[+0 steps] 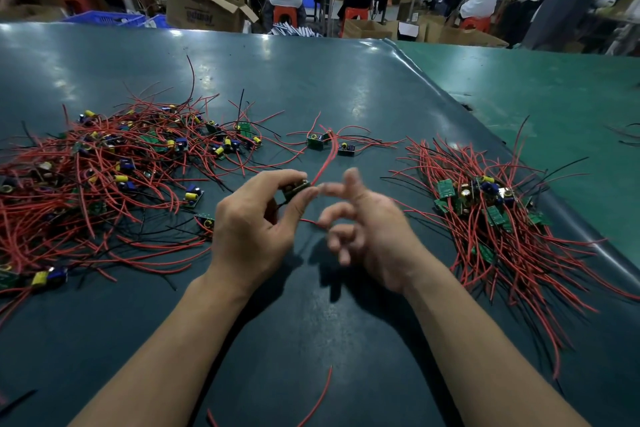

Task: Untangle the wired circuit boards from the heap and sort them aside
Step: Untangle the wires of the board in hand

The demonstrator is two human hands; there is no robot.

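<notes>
One board is out of the heap and in hand, its wires not yet straightened for the sorted pile.

The dark surface (346, 80) carries the big tangled heap (104, 177) of red-wired boards on the left and a smaller sorted pile (491, 218) on the right, well apart, with two loose boards (330, 144) lying between them farther back. The left hand (256, 222) is raised between the two piles, thumb and fingertips pinching a small circuit board (296, 189) whose red wire (327, 156) trails up and away. The right hand (367, 229) is blurred just beside it, fingers loosely curled; whether it has caught the lower red strand I cannot tell. Next, I judge, the wires need drawing straight with the right hand before the board goes over to the pile on the right.
</notes>
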